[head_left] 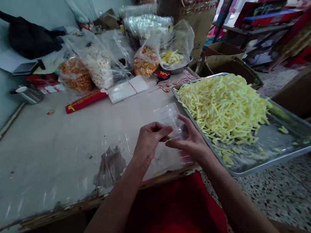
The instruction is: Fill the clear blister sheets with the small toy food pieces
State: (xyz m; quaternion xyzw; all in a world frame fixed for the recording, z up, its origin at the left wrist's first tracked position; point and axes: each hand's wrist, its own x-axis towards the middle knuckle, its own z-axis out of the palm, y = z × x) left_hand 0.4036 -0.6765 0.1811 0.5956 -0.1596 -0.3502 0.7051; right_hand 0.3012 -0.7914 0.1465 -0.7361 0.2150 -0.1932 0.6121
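A clear plastic container (170, 115) is between my two hands, above the front right part of the table (60, 146). My left hand (150, 138) pinches its near left side with thumb and fingers. On the other side, my right hand (190, 138) curves around the container, thumb below and fingers along its right edge. The see-through plastic makes its exact outline hard to read. Right beside my right hand lies a metal tray (300, 145) heaped with pale yellow stick-shaped snacks (224, 110).
Bags of orange snacks (76, 75), white pieces (98, 68) and mixed snacks (145, 61) line the back. Stacked clear containers (149, 26) stand behind them. A red printed strip (86, 101) and a white stack (128, 89) lie mid-table. Cardboard boxes (306, 90) flank the right side.
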